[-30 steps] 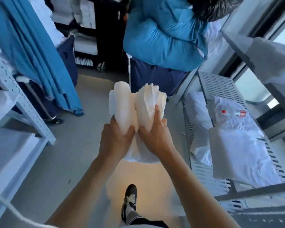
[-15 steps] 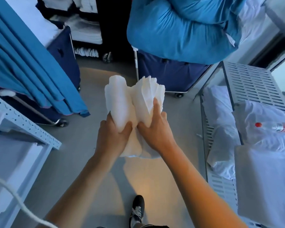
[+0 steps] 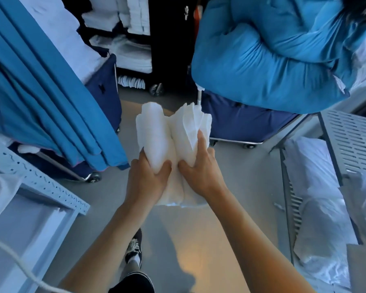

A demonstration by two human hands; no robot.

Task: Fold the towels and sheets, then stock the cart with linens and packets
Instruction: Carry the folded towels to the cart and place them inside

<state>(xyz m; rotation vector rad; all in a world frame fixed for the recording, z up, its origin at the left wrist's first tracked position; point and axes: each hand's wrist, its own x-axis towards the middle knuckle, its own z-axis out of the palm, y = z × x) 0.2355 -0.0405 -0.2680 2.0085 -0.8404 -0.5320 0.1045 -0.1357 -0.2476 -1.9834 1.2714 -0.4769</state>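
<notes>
Blue carts [image 3: 247,121] nearer now, both hands' fingers [image 3: 201,142] gripping white towels [image 3: 154,134], floor [image 3: 173,102] open ahead

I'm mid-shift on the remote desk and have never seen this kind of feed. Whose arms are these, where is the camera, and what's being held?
There is no machine here. The view comes from one wide-angle camera worn on a person's head, looking forward and down, so the two bare arms are the wearer's own. The left hand and right hand each grip a bundle of white linen, the two held side by side above the grey floor. Ahead stand wheeled carts: one piled with a blue duvet, another draped with blue sheets. A metal rack on the right holds white bedding; a pale shelf frame is on the left. A dark shoe shows below.
</notes>
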